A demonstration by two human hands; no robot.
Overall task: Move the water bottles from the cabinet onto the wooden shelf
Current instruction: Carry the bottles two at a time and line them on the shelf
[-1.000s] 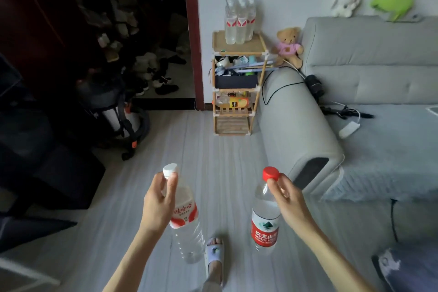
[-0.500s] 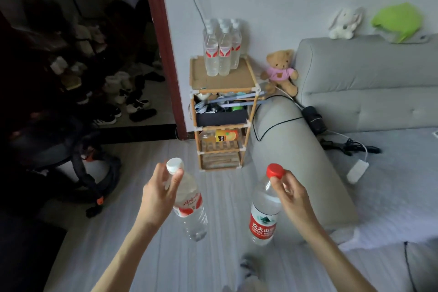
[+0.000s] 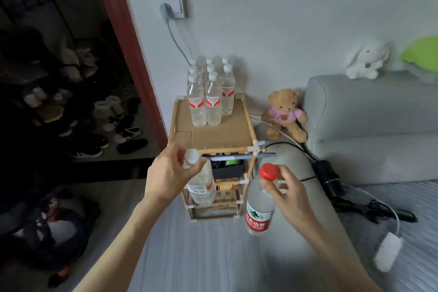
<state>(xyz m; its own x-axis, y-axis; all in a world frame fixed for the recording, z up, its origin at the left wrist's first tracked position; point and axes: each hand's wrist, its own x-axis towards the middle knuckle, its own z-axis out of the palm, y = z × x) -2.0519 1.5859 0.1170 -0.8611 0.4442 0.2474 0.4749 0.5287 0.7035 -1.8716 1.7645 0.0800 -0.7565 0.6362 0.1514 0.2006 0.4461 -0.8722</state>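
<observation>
My left hand point(image 3: 166, 175) grips a clear white-capped water bottle point(image 3: 201, 185) by its neck, so it hangs upright in front of the wooden shelf point(image 3: 237, 133). My right hand point(image 3: 286, 192) holds a red-capped water bottle point(image 3: 258, 213) by its neck, just right of the shelf's front corner. Several white-capped bottles point(image 3: 209, 97) with red labels stand clustered at the back of the shelf's cardboard top. The front of that top is bare.
A grey sofa point(image 3: 369, 125) with a teddy bear point(image 3: 285, 114) stands right of the shelf, with cables and a charger point(image 3: 388, 253) on its seat. A wall socket point(image 3: 169, 0) is above. Shoes point(image 3: 118, 130) fill the dark doorway at left.
The view has closed in on the shelf, which now looks much larger and nearer. Both hands have carried their bottles forward, up to the shelf's front edge.
</observation>
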